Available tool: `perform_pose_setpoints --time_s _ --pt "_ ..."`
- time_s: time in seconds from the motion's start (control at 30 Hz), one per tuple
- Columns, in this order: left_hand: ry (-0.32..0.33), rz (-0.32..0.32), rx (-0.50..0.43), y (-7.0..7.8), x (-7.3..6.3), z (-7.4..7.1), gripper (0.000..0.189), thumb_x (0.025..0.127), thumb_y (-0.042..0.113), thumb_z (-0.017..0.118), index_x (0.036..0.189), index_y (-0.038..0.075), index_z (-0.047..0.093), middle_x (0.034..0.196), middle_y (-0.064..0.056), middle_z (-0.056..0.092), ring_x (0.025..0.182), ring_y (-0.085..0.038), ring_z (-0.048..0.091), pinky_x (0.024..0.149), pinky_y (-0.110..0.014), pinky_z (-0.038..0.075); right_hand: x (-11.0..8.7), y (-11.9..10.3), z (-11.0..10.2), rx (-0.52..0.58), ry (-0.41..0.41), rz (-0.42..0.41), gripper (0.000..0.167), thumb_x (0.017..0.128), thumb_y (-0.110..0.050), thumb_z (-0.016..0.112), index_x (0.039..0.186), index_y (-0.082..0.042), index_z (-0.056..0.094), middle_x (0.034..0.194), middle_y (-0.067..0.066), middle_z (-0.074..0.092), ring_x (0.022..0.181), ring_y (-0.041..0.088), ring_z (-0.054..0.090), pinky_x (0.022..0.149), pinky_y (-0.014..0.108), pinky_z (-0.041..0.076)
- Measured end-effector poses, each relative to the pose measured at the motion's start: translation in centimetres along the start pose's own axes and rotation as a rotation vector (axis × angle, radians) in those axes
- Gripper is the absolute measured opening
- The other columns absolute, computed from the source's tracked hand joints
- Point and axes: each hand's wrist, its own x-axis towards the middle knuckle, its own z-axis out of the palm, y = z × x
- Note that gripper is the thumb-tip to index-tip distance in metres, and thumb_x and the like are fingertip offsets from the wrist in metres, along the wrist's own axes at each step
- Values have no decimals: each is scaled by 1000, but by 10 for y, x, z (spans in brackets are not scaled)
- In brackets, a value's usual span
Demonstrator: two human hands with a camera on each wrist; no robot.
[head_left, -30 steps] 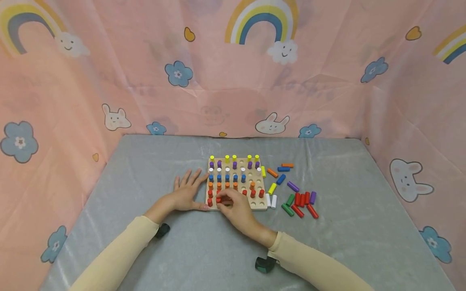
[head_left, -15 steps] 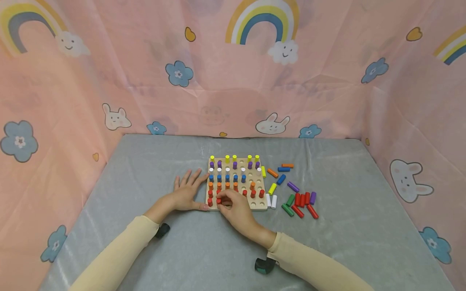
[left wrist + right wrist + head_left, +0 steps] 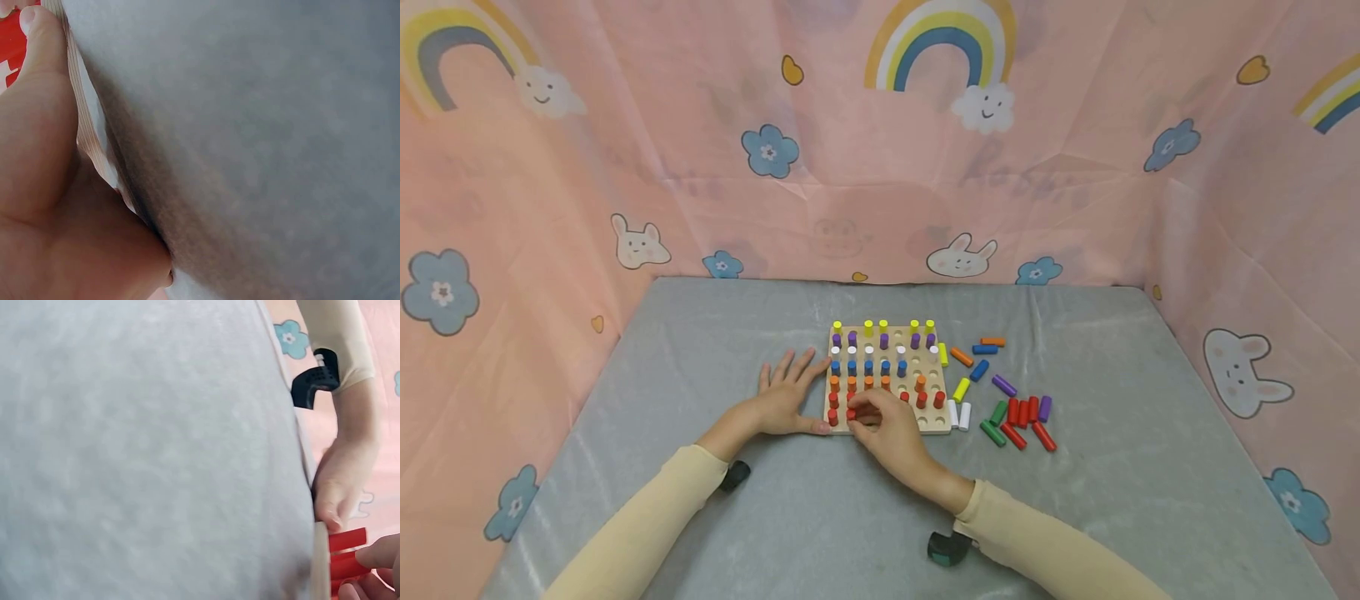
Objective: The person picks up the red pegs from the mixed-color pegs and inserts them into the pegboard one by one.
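Note:
A wooden pegboard [image 3: 934, 430] carries coloured pegs standing in rows, yellow at the back, then purple, white, blue, orange and red. Along its left side lies my left hand [image 3: 787, 402], fingers spread and straight, the thumb at the front left corner. In the left wrist view the thumb [image 3: 44, 56] rests against the board's edge [image 3: 84, 119]. My right hand [image 3: 889, 427] pinches a red peg [image 3: 851, 414] in the front row, second from the left. The right wrist view shows this red peg [image 3: 347, 567] upright in the board, beside another red peg [image 3: 347, 539]. The right hand hides part of the front rows.
Loose pegs lie right of the board: white pegs [image 3: 965, 416] close to its edge, green pegs [image 3: 992, 432], several red pegs [image 3: 1013, 435], purple pegs [image 3: 1003, 385], blue pegs [image 3: 979, 370] and orange pegs [image 3: 961, 357]. Grey cloth covers the table [image 3: 820, 517]; pink curtains [image 3: 865, 167] surround it.
Hardly anything differs: the right wrist has shifted very slightly, while its fingers stay on the same red peg. The left hand and the board have not moved.

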Motion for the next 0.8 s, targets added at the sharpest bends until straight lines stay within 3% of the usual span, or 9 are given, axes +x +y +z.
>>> perform_pose_setpoints --time_s 0.2,0.43,0.63,0.8 --pt "0 -4 -2 1 -1 -1 113 76 64 74 161 23 11 168 -15 1 153 -47 -5 113 -76 -1 1 -4 -11 -40 29 3 24 82 -2 78 104 -5 69 96 8 71 85 20 71 75 29 61" --pt "4 -9 8 1 -1 1 111 77 62 74 161 23 12 168 -15 2 153 -46 -5 114 -75 -1 2 -5 -27 11 19 65 20 84 -4 77 102 -4 70 95 8 71 83 16 69 72 24 60" --pt "6 -7 5 1 0 2 111 77 62 75 161 23 12 169 -14 1 154 -46 -6 114 -75 -1 2 -5 -44 -3 31 110 22 83 -4 78 104 -5 71 95 6 73 84 17 69 73 28 60" --pt "0 -4 1 1 0 2 112 77 62 74 161 24 11 169 -14 0 154 -45 -7 114 -75 -2 -1 -2 -62 -14 33 158 24 83 -7 78 106 -6 71 96 7 72 85 16 68 74 22 58"
